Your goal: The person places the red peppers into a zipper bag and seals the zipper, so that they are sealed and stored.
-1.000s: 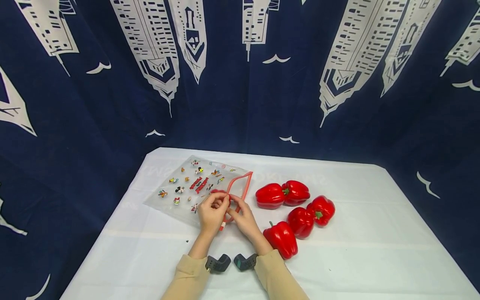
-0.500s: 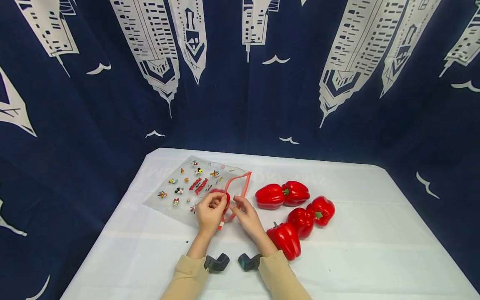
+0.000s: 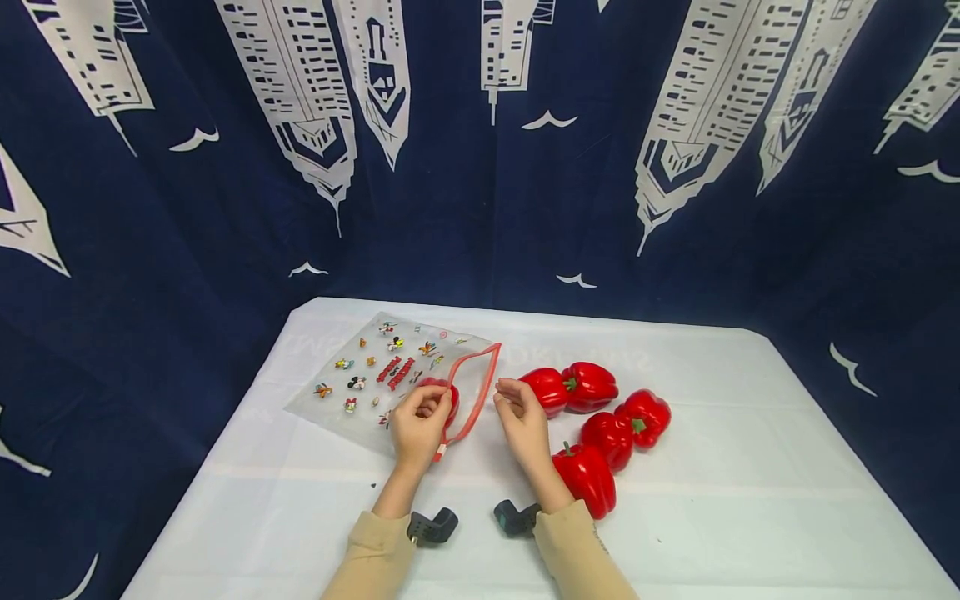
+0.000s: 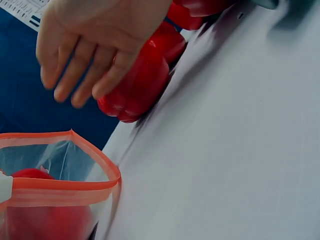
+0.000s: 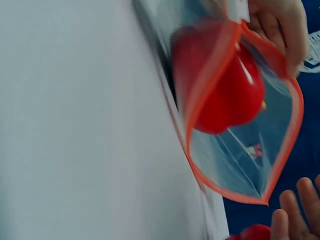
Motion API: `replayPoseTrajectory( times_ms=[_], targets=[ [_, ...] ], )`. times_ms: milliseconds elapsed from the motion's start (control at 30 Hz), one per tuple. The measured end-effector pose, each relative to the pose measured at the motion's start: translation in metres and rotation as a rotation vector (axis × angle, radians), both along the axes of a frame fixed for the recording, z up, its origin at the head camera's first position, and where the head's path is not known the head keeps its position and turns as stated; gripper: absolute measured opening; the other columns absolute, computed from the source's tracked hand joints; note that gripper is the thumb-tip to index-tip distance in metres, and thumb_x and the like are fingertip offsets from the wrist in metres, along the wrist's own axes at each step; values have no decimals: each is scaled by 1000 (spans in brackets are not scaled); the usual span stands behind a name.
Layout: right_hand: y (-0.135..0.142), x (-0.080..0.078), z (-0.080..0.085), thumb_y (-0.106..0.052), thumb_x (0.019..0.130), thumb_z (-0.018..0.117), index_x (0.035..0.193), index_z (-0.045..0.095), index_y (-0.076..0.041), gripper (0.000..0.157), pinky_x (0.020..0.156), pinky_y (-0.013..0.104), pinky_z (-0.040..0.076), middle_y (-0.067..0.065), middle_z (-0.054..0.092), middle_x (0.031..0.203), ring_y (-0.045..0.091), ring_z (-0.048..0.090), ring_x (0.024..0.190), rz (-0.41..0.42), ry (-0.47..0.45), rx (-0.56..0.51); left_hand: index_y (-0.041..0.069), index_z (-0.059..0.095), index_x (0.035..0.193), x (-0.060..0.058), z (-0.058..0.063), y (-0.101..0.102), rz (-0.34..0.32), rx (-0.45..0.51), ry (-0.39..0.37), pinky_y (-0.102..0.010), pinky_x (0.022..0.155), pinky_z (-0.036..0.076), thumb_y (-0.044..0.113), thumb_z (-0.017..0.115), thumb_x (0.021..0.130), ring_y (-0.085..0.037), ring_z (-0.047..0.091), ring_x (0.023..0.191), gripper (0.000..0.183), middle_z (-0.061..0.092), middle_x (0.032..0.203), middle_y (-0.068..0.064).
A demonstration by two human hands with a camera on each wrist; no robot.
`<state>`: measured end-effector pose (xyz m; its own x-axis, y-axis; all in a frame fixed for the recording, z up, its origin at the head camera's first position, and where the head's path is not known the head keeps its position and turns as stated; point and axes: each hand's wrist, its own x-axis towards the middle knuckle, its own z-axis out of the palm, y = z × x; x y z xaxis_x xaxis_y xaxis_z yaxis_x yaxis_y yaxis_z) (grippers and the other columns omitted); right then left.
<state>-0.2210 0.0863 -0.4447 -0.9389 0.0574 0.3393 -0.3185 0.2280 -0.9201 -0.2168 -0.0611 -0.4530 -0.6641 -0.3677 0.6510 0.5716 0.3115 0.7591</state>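
Observation:
My left hand (image 3: 417, 425) pinches the upper rim of a clear zip bag (image 3: 337, 375) with cartoon prints and an orange-red edge. The bag lies on the table, its mouth gaping to the right. Inside, just behind the mouth, is a red bell pepper (image 5: 227, 92), partly covered by the left hand in the head view. My right hand (image 3: 522, 421) is held off the bag's mouth with loosely bent fingers and nothing in them. Behind it, a red bell pepper (image 3: 551, 393) is partly hidden; in the left wrist view the hand (image 4: 102, 37) overlaps that pepper.
More red bell peppers lie to the right: one at the back (image 3: 591, 387), one at the far right (image 3: 643, 418), one in the middle (image 3: 609, 442), and one by the right forearm (image 3: 587, 482). A white cloth covers the table (image 3: 750, 500). A dark blue printed curtain (image 3: 480, 208) hangs behind.
My right hand has let go of the bag's rim and moved right, toward the peppers. The nearest peppers have shifted slightly right beside the right forearm. My left hand keeps its pinch on the rim.

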Motion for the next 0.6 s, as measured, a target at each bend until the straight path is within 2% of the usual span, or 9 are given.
replayPoseTrajectory(
  times_ms=[200,300,433,600],
  targets=[
    [14,-7,-4,-1,90,57,115,55,8,26,82,18,46,21,61,112,31,58,100,-108,48,-97,-8,67,78,1,0,1,2,-2,12,-16,49,40,-13,70,72,-20,50,51,7,57,59,-14],
    [22,-14,-15,-4,90,59,114,56,4,25,81,14,45,18,61,113,27,57,100,-164,60,-141,-8,67,77,1,0,0,2,2,13,-15,50,40,-13,70,72,-19,50,52,7,57,59,-13],
    [31,-23,-27,-10,89,63,115,57,-4,27,86,19,46,10,61,114,19,56,102,-268,69,-141,-8,68,77,1,-1,0,4,-1,12,-14,50,40,-12,70,73,-19,50,52,7,57,59,-14],
    [37,-23,-29,-9,86,66,114,57,-6,29,90,38,47,8,59,115,19,52,107,-385,90,-109,-8,67,77,1,0,0,2,-11,5,-15,50,41,-12,69,72,-20,50,52,6,57,59,-14]
  ],
)
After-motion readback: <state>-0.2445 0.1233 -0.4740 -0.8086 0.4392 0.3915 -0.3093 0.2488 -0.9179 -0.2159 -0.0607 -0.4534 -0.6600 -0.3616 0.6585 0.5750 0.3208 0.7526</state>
